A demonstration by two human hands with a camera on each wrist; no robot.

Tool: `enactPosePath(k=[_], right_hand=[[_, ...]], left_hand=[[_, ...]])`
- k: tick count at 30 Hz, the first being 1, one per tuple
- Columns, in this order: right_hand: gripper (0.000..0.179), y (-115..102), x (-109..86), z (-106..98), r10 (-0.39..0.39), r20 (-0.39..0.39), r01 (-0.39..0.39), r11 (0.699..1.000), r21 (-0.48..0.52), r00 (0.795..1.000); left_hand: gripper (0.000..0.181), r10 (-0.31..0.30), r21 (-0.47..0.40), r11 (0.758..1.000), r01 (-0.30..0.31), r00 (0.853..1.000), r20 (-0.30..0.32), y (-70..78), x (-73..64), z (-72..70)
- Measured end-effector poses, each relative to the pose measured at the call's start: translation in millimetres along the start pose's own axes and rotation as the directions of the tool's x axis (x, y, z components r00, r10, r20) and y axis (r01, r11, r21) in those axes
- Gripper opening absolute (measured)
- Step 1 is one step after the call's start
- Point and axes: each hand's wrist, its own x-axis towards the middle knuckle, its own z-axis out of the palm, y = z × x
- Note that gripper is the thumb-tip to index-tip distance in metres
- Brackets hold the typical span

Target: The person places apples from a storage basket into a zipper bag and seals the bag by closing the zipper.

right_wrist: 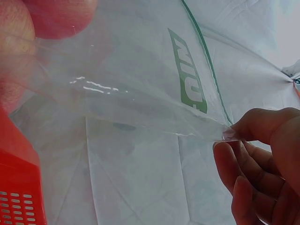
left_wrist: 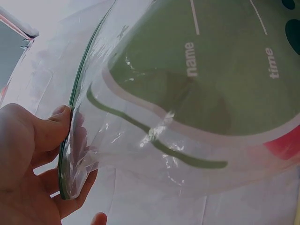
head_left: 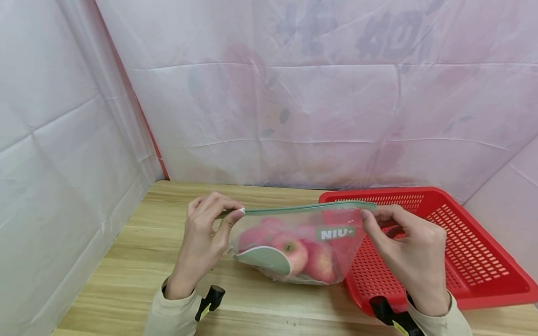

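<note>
A clear zip bag [head_left: 349,252] with a green zip strip along its top holds several red apples [head_left: 294,254]. My left hand [head_left: 206,233] pinches the top left end of the strip, where a small white piece [head_left: 242,211] shows by the thumb. At the opposite top corner, the thumb and forefinger of my right hand [head_left: 409,247] pinch the bag's edge. The left wrist view shows the left hand [left_wrist: 42,150] on the strip beside a green printed label [left_wrist: 197,93]. In the right wrist view, the right hand [right_wrist: 267,159] grips the corner, and the plastic is drawn taut.
A red perforated basket [head_left: 483,247] stands at the right, partly behind the bag and right hand. Under everything lies a wood-grain table [head_left: 126,275]. Pale printed sheets [head_left: 294,102] hang behind the table and along both sides.
</note>
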Motion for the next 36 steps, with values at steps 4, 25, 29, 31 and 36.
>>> enactPosePath(k=[4, 25, 29, 31, 36], right_hand=[[0.013, 0.5, 0.2, 0.0, -0.001, 0.004, 0.001, 1.000, -0.003, 1.000], [0.012, -0.2, -1.4, 0.2, 0.009, -0.007, -0.009, 1.000, -0.008, 1.000], [0.009, -1.6, -1.1, -2.2, 0.027, 0.028, -0.026, 0.999, -0.031, 0.999], [0.009, -2.3, -0.9, -2.3, 0.027, 0.026, -0.026, 0.999, -0.033, 0.999], [0.009, -2.3, -1.3, -2.1, 0.031, 0.025, -0.030, 0.999, -0.042, 0.999]], left_hand=[[0.006, 0.000, -0.001, 1.000, 0.000, 1.000, -0.002, -0.8, -0.6, -0.5], [0.010, 0.007, 0.006, 1.000, -0.007, 1.000, -0.017, -3.6, -2.2, -4.8], [0.011, 0.015, 0.008, 1.000, -0.015, 1.000, -0.023, -4.3, -2.1, -5.4], [0.010, 0.015, 0.012, 1.000, -0.015, 1.000, -0.024, -4.6, -2.0, -5.9], [0.012, 0.012, 0.018, 1.000, -0.012, 0.999, -0.031, -5.7, -1.9, -7.1]])
